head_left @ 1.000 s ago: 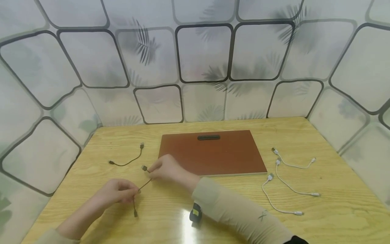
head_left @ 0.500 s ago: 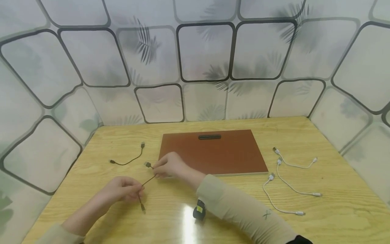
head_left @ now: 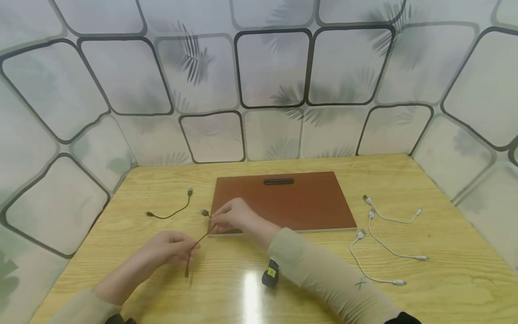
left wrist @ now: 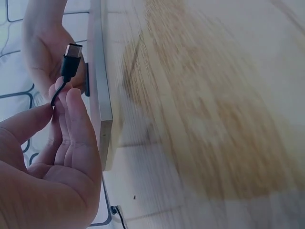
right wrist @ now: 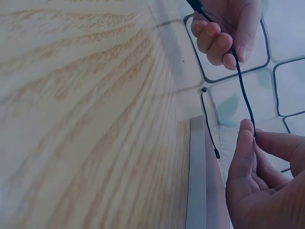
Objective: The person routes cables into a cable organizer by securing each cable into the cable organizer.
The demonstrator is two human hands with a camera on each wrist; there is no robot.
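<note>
A short black USB cable (head_left: 205, 236) is held between both hands above the table. My left hand (head_left: 171, 250) pinches it near one end, and its small plug (left wrist: 71, 62) sticks out past the fingertips in the left wrist view. Farther along, my right hand (head_left: 232, 215) pinches the cable beside the board's left front corner, with the larger USB plug (head_left: 205, 213) beyond the fingers. In the right wrist view the black cord (right wrist: 244, 90) runs fairly straight from one hand to the other.
A brown board (head_left: 283, 202) bearing a small black bar (head_left: 279, 181) lies mid-table. Another black cable (head_left: 171, 213) lies at the left. Three white cables, one of them the nearest white cable (head_left: 360, 261), lie at the right. Patterned cloth (head_left: 271, 67) rises behind the table.
Both hands have shifted to the right and slightly away from the body, carrying the black cable to the board's left front corner. The cables on the table stay put.
</note>
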